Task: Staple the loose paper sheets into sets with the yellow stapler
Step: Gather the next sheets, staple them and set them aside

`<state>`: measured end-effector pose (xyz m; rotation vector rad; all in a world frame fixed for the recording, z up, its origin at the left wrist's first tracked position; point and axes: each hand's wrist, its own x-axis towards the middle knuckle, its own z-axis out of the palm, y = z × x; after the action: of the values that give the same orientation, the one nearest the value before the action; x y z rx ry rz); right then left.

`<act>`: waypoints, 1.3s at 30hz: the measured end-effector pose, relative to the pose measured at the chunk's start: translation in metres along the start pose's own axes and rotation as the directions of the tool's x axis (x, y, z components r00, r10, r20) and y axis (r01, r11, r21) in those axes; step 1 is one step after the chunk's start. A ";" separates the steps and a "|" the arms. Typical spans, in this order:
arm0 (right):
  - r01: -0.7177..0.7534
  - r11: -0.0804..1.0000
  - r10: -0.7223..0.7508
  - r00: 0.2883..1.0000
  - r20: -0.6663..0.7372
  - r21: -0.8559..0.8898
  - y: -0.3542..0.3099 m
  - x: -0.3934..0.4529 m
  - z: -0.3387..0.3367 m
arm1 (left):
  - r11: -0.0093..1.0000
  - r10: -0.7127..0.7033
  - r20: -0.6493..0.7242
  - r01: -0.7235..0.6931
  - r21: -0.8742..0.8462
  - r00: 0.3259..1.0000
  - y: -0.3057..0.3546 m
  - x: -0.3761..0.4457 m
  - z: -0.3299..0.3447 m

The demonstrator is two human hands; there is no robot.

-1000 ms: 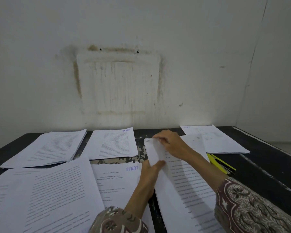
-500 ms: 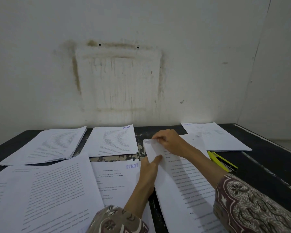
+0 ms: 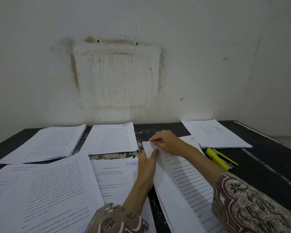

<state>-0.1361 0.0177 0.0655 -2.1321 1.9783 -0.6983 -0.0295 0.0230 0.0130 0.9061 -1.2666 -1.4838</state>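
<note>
1. Fingertips of the right hand (image 3: 166, 142) are pinched on the far left corner of the paper stack (image 3: 183, 182) at centre frame, with the corner lifted slightly off the dark table (image 3: 267, 165).
2. Thumb and fingers of the left hand (image 3: 147, 163) are closed on the same corner from below, so the corner is clamped between both hands.
3. Squaring of the sheets at this corner is judged to be the step in hand; the edges should be brought flush before any staple is driven, since fanned edges show along the stack's lower left side.
4. Pressure should be kept on the corner by one hand while the other is freed, otherwise the alignment is likely to be lost.
5. Right of the stack, at centre right of the frame, the yellow stapler (image 3: 221, 158) lies flat on the table, untouched and near the right forearm, so it is best reached by the right hand.
6. Further piles of printed sheets are spread across the left half and the upper right of the table; they should be left undisturbed.
</note>
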 end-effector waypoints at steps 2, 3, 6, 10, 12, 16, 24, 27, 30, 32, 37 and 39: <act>0.015 1.000 -0.015 1.000 0.025 -0.020 -0.001 -0.001 0.000 | 1.000 0.029 -0.020 -0.029 0.000 0.999 0.001 0.000 0.000; 0.019 0.999 -0.018 0.999 0.030 -0.029 -0.002 -0.002 0.000 | 0.999 0.042 -0.027 -0.041 0.008 0.999 0.001 0.001 0.000; 0.023 0.999 -0.022 1.000 0.023 -0.040 -0.005 -0.003 -0.001 | 0.997 0.070 -0.051 -0.068 0.042 0.996 0.000 0.001 0.000; -0.001 0.997 0.005 0.999 0.050 -0.083 -0.006 -0.003 -0.001 | 0.993 0.084 -0.083 -0.077 0.087 0.993 -0.003 0.002 0.001; -0.035 0.991 0.042 0.998 0.050 -0.132 -0.005 -0.004 0.000 | 0.991 0.106 -0.086 -0.098 0.096 0.991 -0.003 0.003 0.000; -0.138 0.964 0.138 0.990 -0.016 -0.229 -0.002 -0.006 0.006 | 0.974 0.166 -0.058 -0.155 0.163 0.984 -0.007 0.006 -0.001; -0.163 0.974 0.169 0.985 0.025 -0.157 0.000 -0.009 0.011 | 0.971 0.183 -0.073 -0.168 0.170 0.980 -0.009 0.006 0.000; -0.151 0.980 0.156 0.988 0.022 -0.131 0.002 -0.009 0.008 | 0.961 0.238 -0.057 -0.226 0.158 0.970 -0.009 0.004 0.000; -0.124 0.989 0.123 0.992 -0.013 -0.080 0.004 -0.010 0.004 | 0.971 0.212 -0.077 -0.200 0.134 0.974 -0.007 0.005 -0.002; -0.101 0.994 0.099 0.994 -0.047 -0.031 0.009 -0.011 0.001 | 0.992 0.118 -0.093 -0.112 0.064 0.989 -0.005 0.006 -0.003; -0.097 0.994 0.105 0.982 -0.159 0.055 0.026 -0.013 -0.001 | 0.985 -0.153 0.098 0.160 -0.066 0.983 0.003 -0.009 0.001; -0.094 0.993 0.105 0.977 -0.186 0.070 0.028 -0.013 0.000 | 0.989 -0.133 0.119 0.124 0.084 0.984 -0.001 -0.011 0.004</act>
<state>-0.1612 0.0273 0.0505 -1.9822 2.1104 -0.9625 -0.0305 0.0351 0.0119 0.9733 -1.3852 -1.6242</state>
